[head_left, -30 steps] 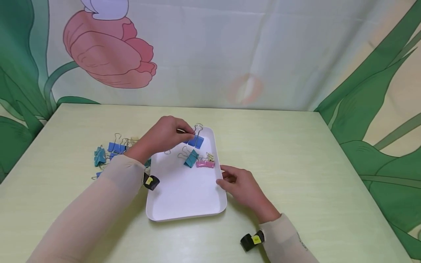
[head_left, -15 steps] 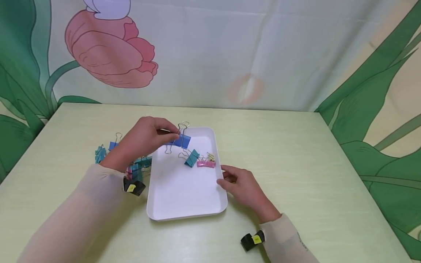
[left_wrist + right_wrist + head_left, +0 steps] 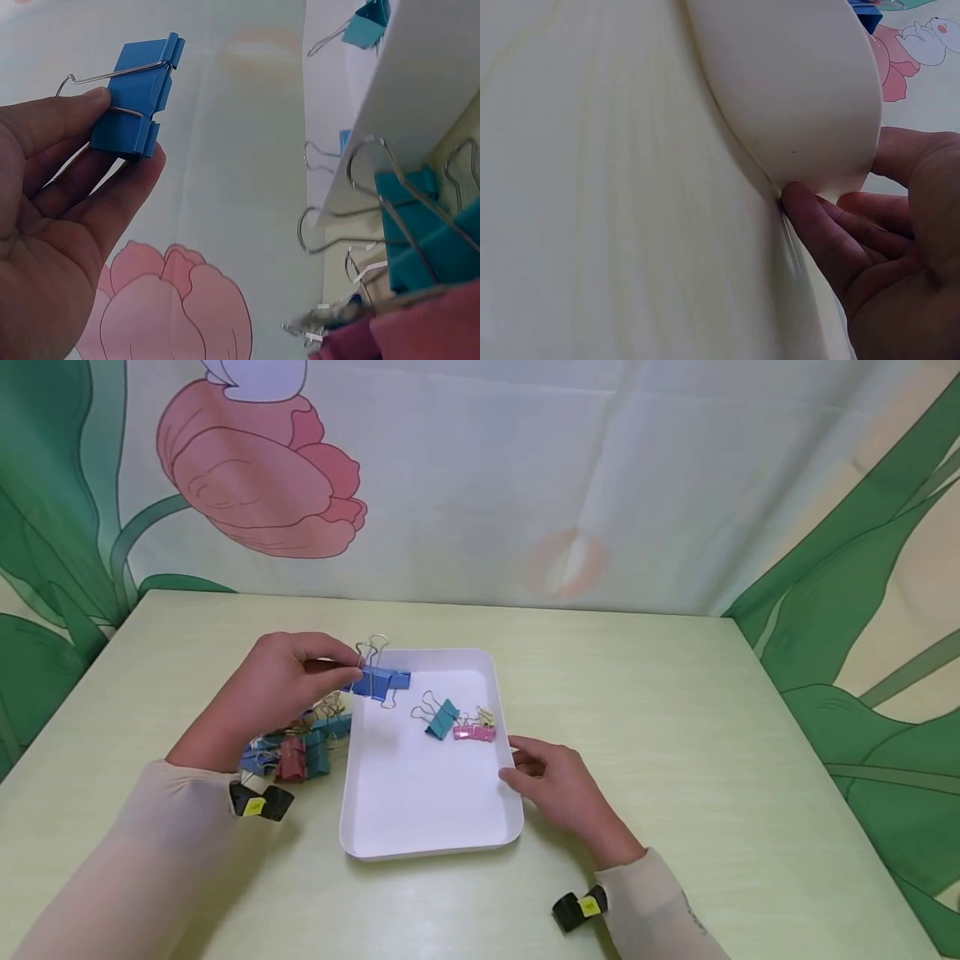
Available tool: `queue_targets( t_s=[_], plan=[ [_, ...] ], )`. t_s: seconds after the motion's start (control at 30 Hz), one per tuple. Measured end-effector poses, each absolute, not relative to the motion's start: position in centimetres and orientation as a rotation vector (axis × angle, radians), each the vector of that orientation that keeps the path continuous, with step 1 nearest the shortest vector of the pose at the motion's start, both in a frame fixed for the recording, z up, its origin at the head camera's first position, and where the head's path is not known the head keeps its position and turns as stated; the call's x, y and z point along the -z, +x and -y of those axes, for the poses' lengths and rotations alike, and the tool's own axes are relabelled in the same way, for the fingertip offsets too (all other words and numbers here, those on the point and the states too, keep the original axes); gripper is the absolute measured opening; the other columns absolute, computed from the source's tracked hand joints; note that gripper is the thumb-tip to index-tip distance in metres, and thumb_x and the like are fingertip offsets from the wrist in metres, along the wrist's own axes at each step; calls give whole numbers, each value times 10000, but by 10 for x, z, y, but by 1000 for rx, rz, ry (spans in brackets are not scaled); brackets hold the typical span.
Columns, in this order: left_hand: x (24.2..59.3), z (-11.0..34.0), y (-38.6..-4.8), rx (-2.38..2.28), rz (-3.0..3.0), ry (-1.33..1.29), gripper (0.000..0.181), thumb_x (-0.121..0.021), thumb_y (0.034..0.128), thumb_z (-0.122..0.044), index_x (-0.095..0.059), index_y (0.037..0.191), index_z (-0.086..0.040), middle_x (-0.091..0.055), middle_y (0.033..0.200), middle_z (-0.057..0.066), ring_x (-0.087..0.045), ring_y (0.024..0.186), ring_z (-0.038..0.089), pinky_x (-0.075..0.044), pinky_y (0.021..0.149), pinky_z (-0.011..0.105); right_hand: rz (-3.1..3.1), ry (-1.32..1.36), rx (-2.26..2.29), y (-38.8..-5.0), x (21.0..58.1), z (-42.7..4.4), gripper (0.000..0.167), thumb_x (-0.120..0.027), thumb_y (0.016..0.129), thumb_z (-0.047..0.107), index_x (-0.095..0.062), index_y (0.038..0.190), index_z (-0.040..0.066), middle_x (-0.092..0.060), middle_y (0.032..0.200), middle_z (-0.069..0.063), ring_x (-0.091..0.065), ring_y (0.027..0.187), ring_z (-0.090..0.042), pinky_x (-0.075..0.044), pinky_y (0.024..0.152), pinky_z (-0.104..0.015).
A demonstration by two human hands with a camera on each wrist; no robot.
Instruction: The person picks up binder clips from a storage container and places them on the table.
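My left hand (image 3: 296, 681) pinches a blue binder clip (image 3: 135, 97) between thumb and fingers, its wire handles up, at the upper left rim of a white tray (image 3: 427, 802). Behind it in the head view, a second blue binder clip (image 3: 401, 679) is partly hidden. A teal binder clip (image 3: 442, 719) and small pink binder clips (image 3: 474, 733) lie in the tray, with a small yellow binder clip (image 3: 486, 717) beside the pink ones. My right hand (image 3: 551, 785) holds the tray's right edge; in the right wrist view its fingertips (image 3: 799, 196) touch the tray's lower edge.
Left of the tray lies a heap of mixed binder clips, among them a red binder clip (image 3: 291, 758) and a teal binder clip (image 3: 317, 753); my left forearm hides part of it. A printed curtain (image 3: 465, 485) hangs behind the table (image 3: 675, 735).
My left hand has moved left from above the tray's upper middle to its left rim, carrying the blue binder clip. The right hand keeps its place on the tray.
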State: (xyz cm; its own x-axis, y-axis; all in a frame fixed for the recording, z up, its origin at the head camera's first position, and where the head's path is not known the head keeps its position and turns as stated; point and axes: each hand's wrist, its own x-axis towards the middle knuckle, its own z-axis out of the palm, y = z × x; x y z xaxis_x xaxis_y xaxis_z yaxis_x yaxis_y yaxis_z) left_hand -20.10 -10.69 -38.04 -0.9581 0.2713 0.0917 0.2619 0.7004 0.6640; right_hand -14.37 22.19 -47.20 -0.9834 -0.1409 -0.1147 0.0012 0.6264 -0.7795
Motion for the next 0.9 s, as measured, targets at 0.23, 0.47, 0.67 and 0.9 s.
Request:
queue_targets(
  t_s=[0.23,0.47,0.67,0.9],
  plan=[
    [384,129,-197,-1112,-2922,363,226,-655,925,-295,-723,1112,-187,-679,1145,52,-643,967,222,-579,812,376,-2681,-101,1296,-144,473,-222,485,-718,870,227,-595,1335,158,-696,1081,-14,-658,918,-133,-567,798,-283],
    [390,149,-195,-1110,-2960,334,265,-642,926,-350,-720,1107,-172,-684,1143,68,-655,994,243,-573,840,424,-2675,-116,1314,-143,473,-222,491,-719,867,217,-593,1335,140,-703,1073,-20,-671,920,-130,-565,802,-283],
    [398,161,-200,-1089,-2967,289,336,-616,931,-408,-708,1132,-154,-670,1180,109,-646,1033,295,-550,862,500,-2677,-113,1309,-144,474,-224,492,-720,868,221,-592,1335,139,-706,1072,-23,-672,923,-128,-563,807,-281],
    [407,174,-207,-1094,-2954,242,425,-591,925,-474,-690,1167,-138,-648,1214,134,-626,1068,322,-532,876,524,-2674,-115,1310,-144,475,-223,490,-719,871,226,-591,1336,138,-704,1078,-32,-666,922,-136,-566,790,-275]
  ],
)
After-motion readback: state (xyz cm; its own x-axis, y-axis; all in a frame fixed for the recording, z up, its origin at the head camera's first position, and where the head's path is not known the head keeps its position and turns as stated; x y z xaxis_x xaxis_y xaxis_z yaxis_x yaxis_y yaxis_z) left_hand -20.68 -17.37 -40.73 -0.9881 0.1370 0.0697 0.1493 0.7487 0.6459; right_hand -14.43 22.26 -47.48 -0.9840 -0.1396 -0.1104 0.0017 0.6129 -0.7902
